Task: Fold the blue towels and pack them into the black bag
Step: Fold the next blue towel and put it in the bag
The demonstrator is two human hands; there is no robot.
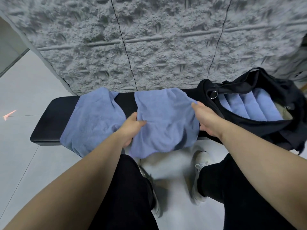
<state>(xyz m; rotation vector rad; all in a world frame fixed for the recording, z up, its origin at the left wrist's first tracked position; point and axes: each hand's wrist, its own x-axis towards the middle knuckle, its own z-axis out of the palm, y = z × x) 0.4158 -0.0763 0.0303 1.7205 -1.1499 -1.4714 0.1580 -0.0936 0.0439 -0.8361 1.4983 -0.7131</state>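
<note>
A blue towel (166,120) lies rumpled over the middle of the black bench (48,123), its near edge hanging off the front. My left hand (131,128) grips its left edge with curled fingers. My right hand (204,117) pinches its right edge near the far corner. A second blue towel (94,120) is draped over the bench to the left. The black bag (245,130) sits open at the bench's right end, with several folded blue towels (252,107) standing side by side inside it.
A grey textured wall panel (149,47) rises directly behind the bench. Pale floor tiles (21,97) spread to the left and in front. My legs in black trousers and white shoes (199,166) stand close to the bench's front edge.
</note>
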